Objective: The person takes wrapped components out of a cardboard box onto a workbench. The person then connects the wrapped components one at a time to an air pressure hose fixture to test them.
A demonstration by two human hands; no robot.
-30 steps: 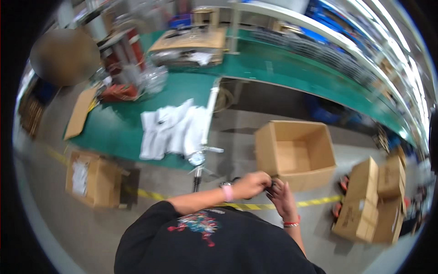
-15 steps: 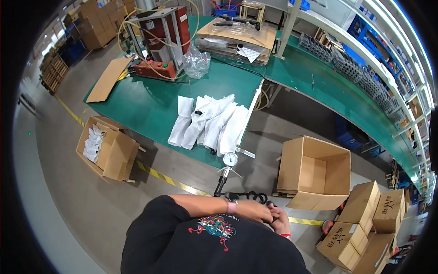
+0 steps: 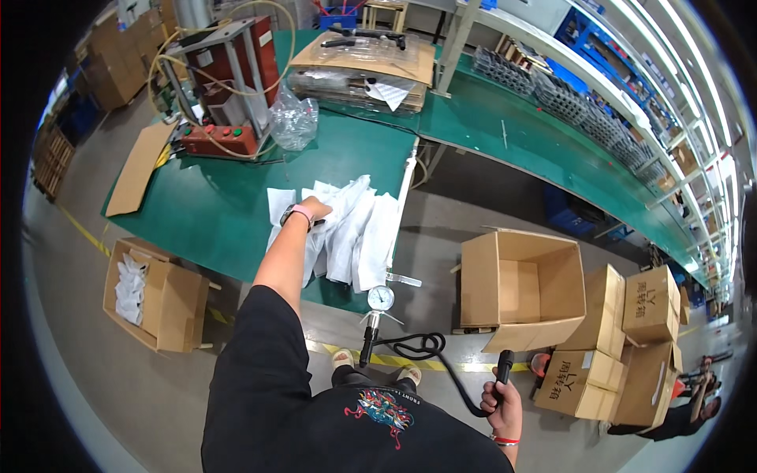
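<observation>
Your green table (image 3: 205, 213) fills the upper left of the frame, carrying white bags (image 3: 355, 229) at centre, a red machine (image 3: 229, 79) and flat cardboard (image 3: 138, 169).

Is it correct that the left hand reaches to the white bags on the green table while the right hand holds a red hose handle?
Not quite. In the head view the left hand does reach the white bags on the green table, but the hose handle in the right hand is black, not red.
</observation>
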